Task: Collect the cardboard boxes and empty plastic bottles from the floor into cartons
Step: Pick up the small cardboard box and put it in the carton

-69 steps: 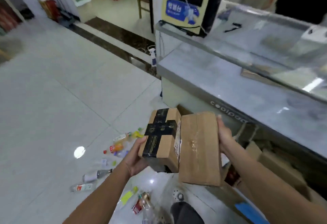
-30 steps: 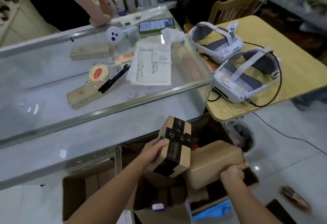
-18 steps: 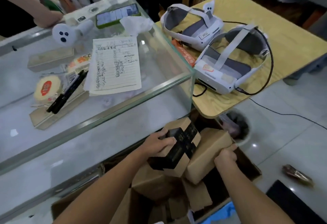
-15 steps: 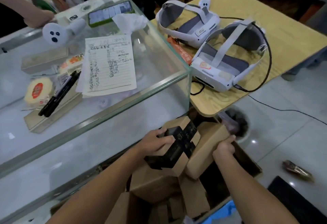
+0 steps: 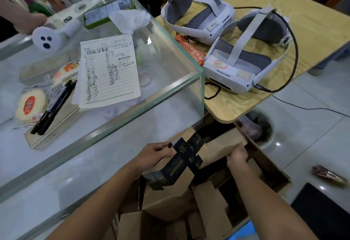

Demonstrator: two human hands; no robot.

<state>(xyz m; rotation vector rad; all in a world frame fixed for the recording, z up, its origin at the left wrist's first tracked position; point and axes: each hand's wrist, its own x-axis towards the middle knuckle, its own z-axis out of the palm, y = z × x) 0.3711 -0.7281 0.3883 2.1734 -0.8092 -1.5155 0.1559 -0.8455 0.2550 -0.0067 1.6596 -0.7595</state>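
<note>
My left hand point(image 5: 155, 154) grips a cardboard box crossed with black printed tape point(image 5: 181, 162), held tilted over an open carton point(image 5: 272, 167) on the floor. My right hand point(image 5: 237, 154) grips a plain brown cardboard box point(image 5: 221, 143) just to its right, touching the taped box. Both boxes hang above the carton's opening, which holds several other cardboard pieces point(image 5: 210, 201). No plastic bottles from the floor are in view.
A glass display counter point(image 5: 132, 110) with paper, pens and a phone stands right behind the carton. A wooden table point(image 5: 312, 36) with two white headsets overhangs its far side. A wrapper point(image 5: 329, 175) lies on the tiled floor at right. Another person's hand point(image 5: 30, 22) rests on the counter.
I turned from the littered floor to the carton by the counter, carrying both boxes. In the last second both hands lowered the boxes closer to the carton's opening.
</note>
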